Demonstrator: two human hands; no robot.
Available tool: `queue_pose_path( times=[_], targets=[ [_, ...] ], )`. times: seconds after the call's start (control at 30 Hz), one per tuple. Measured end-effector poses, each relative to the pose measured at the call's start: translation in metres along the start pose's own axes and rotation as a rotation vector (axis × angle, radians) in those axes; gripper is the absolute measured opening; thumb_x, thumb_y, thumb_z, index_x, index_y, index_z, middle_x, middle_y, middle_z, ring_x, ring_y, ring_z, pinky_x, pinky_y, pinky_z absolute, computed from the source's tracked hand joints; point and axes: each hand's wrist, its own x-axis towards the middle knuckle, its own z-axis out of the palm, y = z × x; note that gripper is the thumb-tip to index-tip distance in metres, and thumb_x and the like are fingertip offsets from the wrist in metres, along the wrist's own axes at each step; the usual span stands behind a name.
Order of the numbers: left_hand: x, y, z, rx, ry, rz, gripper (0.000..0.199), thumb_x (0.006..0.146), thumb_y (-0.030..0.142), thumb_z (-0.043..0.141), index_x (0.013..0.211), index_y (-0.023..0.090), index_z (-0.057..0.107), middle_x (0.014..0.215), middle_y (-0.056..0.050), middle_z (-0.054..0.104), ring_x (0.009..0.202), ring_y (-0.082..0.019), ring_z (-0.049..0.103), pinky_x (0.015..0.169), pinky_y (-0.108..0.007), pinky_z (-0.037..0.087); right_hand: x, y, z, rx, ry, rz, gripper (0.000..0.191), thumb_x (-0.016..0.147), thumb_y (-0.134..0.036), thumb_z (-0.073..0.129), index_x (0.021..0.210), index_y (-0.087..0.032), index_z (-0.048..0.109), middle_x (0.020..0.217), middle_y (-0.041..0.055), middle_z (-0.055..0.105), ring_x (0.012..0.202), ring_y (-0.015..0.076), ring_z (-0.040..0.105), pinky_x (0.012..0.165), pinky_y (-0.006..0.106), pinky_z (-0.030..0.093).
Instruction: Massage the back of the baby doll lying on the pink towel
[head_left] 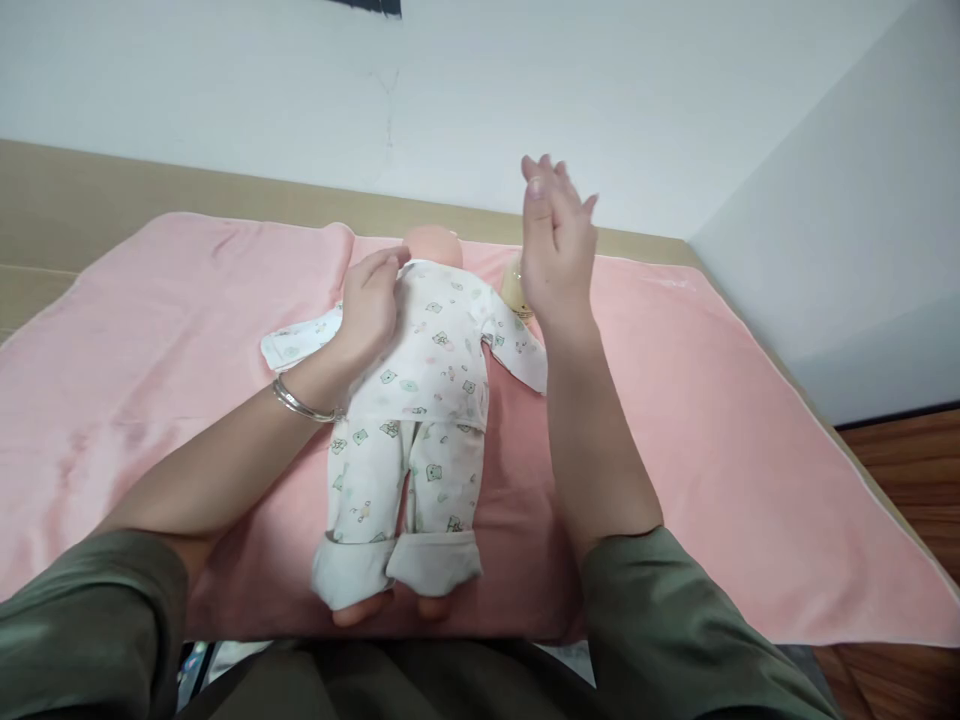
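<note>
A baby doll (431, 345) in a white printed top and trousers with rolled-up cuffs lies on a pink blanket (675, 420). Its round bare head (433, 245) is at the far end, no face showing. My left hand (369, 305) rests along the doll's upper side near the shoulder, fingers lightly cupped and reaching toward the neck, not wrapped round anything I can see. Raised in the air to the right of the doll is my right hand (559, 240), empty, its fingers stretched up and slightly cupped. A silver bangle (300, 402) circles my left wrist.
Behind my right hand a pale yellow, shiny object (515, 290) is partly hidden on the blanket. A beige padded edge (247, 190) runs along the white wall (465, 100) at the back. Brown wooden floor (911, 480) shows at the right.
</note>
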Motion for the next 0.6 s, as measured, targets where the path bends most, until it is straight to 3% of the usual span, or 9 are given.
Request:
queue_pose_path(
  times=[0.07,0.13,0.23,0.3,0.4,0.5,0.6],
  targets=[
    [0.009,0.016,0.017,-0.103,-0.092,-0.018,0.036,0.1,0.026,0.039,0.115,0.014,0.069,0.13,-0.011,0.074,0.13,-0.023,0.067,0.122,-0.044,0.049,0.006,0.024,-0.004,-0.058,0.023,-0.013,0.081,0.104,-0.056,-0.012,0.164,-0.024,0.033,0.17,0.0088,0.031,0.162,0.0376,0.015,0.125,0.075,0.003],
    [0.02,0.031,0.037,-0.176,-0.266,-0.097,0.048,0.106,0.032,0.025,0.128,0.015,0.064,0.138,-0.01,0.069,0.137,-0.024,0.062,0.126,-0.047,0.044,0.01,0.043,-0.005,-0.101,-0.015,0.025,0.075,0.106,-0.051,-0.009,0.166,-0.023,0.025,0.172,0.0099,0.027,0.162,0.0388,0.013,0.124,0.076,0.002],
    [0.036,0.055,0.068,-0.419,-0.479,-0.354,0.067,0.108,0.045,0.008,0.148,0.013,0.051,0.152,-0.012,0.058,0.149,-0.028,0.049,0.129,-0.05,0.037,0.012,0.055,-0.003,-0.112,-0.104,0.121,0.061,0.108,-0.037,0.012,0.168,-0.023,0.015,0.174,0.0071,0.024,0.164,0.0328,0.013,0.13,0.069,0.002],
    [0.044,0.069,0.086,-0.662,-0.5,-0.519,0.068,0.107,0.048,0.009,0.159,0.012,0.036,0.163,-0.012,0.045,0.157,-0.026,0.037,0.131,-0.043,0.031,0.011,0.055,0.0,-0.087,-0.146,0.168,0.064,0.104,-0.029,0.027,0.167,-0.024,0.018,0.174,0.0044,0.024,0.164,0.0278,0.013,0.134,0.063,0.001],
    [0.051,0.085,0.107,-0.93,-0.462,-0.664,0.069,0.107,0.049,0.014,0.165,0.014,0.019,0.172,-0.011,0.029,0.161,-0.022,0.026,0.13,-0.034,0.03,0.009,0.048,0.006,-0.049,-0.213,0.187,0.065,0.098,-0.025,0.037,0.163,-0.02,0.029,0.174,0.0061,0.025,0.164,0.0257,0.015,0.134,0.061,-0.002],
    [0.055,0.09,0.117,-1.042,-0.443,-0.709,0.068,0.107,0.051,0.019,0.166,0.018,0.016,0.172,-0.009,0.03,0.16,-0.024,0.027,0.129,-0.038,0.033,0.008,0.04,0.011,-0.039,-0.258,0.185,0.062,0.097,-0.022,0.036,0.158,-0.013,0.036,0.172,0.011,0.028,0.163,0.0245,0.019,0.134,0.06,-0.001],
    [0.053,0.091,0.115,-1.075,-0.418,-0.739,0.064,0.108,0.05,0.02,0.166,0.022,0.018,0.172,-0.007,0.031,0.16,-0.026,0.028,0.128,-0.042,0.034,0.006,0.033,0.016,-0.075,-0.239,0.217,0.057,0.101,-0.024,0.035,0.156,-0.011,0.04,0.17,0.0141,0.032,0.162,0.026,0.023,0.133,0.061,0.003]
  ],
)
